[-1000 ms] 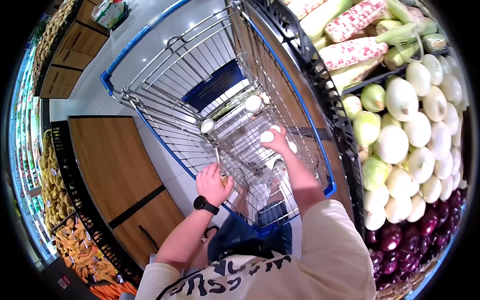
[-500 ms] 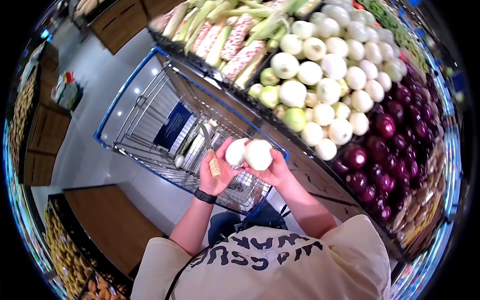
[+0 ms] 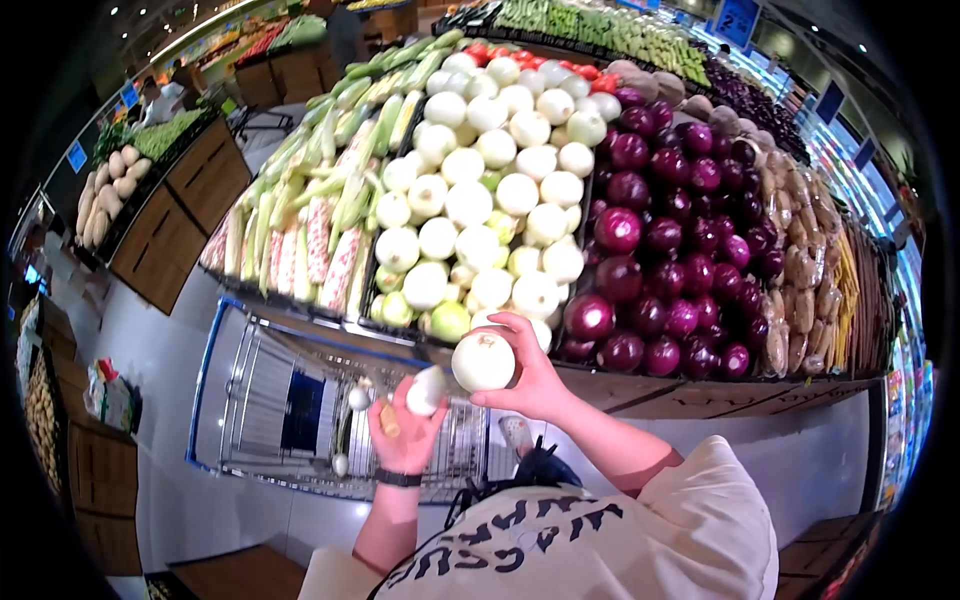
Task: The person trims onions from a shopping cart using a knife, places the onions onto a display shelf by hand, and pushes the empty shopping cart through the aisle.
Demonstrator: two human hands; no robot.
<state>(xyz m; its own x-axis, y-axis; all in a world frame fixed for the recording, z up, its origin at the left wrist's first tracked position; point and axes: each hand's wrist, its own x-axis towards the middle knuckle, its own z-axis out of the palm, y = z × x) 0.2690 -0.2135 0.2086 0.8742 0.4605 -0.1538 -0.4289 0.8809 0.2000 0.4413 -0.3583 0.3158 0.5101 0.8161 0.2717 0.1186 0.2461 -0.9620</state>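
Observation:
My left hand point(image 3: 408, 438) is over the shopping cart, its fingers around a peeled white onion point(image 3: 427, 391). In the same hand lies a knife with a pale wooden handle point(image 3: 389, 419); its blade is hard to make out now. My right hand point(image 3: 530, 378) grips a larger white onion point(image 3: 483, 361) from its right side, in front of the near edge of the white onion pile point(image 3: 468, 201). The two onions are apart.
The cart's blue rim point(image 3: 203, 390) stands against the display; white bulbs point(image 3: 358, 398) with green stalks lie inside. Corn point(image 3: 319, 240) flanks the white onions on the left, red onions point(image 3: 663, 235) on the right, wrapped brown produce point(image 3: 800, 265) beyond. Wooden bins point(image 3: 105, 470) stand at left.
The view has turned and risen toward the display. My right hand has moved its onion away from the left hand, up to the pile's edge. My left hand keeps the other onion and knife.

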